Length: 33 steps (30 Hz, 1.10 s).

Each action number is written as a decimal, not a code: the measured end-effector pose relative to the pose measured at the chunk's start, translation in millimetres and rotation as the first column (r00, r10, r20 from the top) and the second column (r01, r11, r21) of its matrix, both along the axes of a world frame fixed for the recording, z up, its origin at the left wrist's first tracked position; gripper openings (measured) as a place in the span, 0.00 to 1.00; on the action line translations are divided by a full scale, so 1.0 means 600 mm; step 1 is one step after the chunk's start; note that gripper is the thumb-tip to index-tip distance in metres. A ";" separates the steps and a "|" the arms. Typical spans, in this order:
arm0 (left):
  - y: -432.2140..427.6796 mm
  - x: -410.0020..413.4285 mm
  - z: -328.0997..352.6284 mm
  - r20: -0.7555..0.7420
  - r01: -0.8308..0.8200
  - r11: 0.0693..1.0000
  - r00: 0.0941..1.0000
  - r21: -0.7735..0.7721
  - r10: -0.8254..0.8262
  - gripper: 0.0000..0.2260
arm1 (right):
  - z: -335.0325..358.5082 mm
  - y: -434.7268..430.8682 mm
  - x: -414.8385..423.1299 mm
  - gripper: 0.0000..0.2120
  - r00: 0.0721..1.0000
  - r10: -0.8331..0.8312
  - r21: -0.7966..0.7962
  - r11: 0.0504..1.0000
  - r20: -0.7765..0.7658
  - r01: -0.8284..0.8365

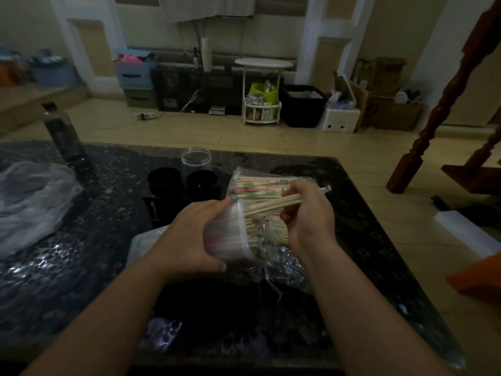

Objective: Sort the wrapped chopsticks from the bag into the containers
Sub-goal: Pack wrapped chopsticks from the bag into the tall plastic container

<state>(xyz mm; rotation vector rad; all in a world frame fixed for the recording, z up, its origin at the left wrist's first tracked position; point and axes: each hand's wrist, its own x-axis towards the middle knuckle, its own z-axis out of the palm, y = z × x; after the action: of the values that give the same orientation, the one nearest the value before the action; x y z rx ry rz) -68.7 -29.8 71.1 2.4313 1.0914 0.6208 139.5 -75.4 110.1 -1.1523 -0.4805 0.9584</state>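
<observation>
— Why did you hold the bag that way?

— My left grip (187, 237) was clenched round the near end of the bag (230, 240), fingers curled over the top and thumb underneath. That steadied the pack, I judged, so it would not slide while the other side pulled. I could not tell whether it rested on the table (95, 267) or hung just above it.

— And the right?

— My right grip (309, 213) pinched a small bunch of chopsticks (271, 205), thumb against fingers. The bunch lay slanted across the top of the pile, touching it, with its far ends pointing away to the right. I took it to be partway out of the bag.

— Where were the containers?

— Beyond the bag, toward the middle of the table. A black cup (164, 181) stood beside a second cup (202, 184), and a clear jar (195, 158) stood just behind, between the two. All were upright with open mouths, near enough to reach without putting the bag down.

— Anything in them?

— The jar showed no sticks. The cups were too dark inside to tell. The bag looked packed full, so by my reckoning nearly all the sorting was left to do.

— What else was about?

— A dark bottle (65, 134) stood at the far left and crumpled plastic (29, 202) lay at the left edge, both well apart from the bag.

— Any worry?

— The wrappers looked slick, and a loose pinch might have let the bunch fan out before it reached a cup.
</observation>
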 end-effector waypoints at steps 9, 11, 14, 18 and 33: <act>0.002 0.002 -0.003 0.028 -0.023 1.000 0.999 0.015 0.023 0.51 | -0.023 -0.011 -0.028 0.32 0.939 0.010 -0.050 0.999 0.342 0.008; 0.001 0.001 -0.003 0.035 -0.026 1.000 0.999 0.016 0.025 0.50 | -0.031 -0.007 -0.027 0.26 0.873 -0.045 0.004 0.999 0.486 0.049; 0.005 0.003 -0.006 0.068 -0.020 0.999 0.998 0.043 0.017 0.48 | -0.041 -0.013 -0.049 0.28 0.749 0.325 -0.128 0.942 0.577 -0.311; 0.003 0.003 -0.005 0.079 -0.035 0.999 0.996 0.028 0.033 0.48 | -0.046 -0.011 -0.045 0.26 0.797 0.335 -0.088 0.937 0.503 -0.338; 0.013 -0.010 0.005 0.194 -0.177 0.984 0.966 0.023 0.169 0.51 | -0.033 -0.012 -0.029 0.14 0.817 0.146 -0.007 0.985 0.558 -0.172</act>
<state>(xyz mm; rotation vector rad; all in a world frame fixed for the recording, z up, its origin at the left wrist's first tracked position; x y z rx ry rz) -74.4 -21.9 74.0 2.2679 1.2289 0.9201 122.3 -82.4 90.3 -1.3673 -1.0827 0.7330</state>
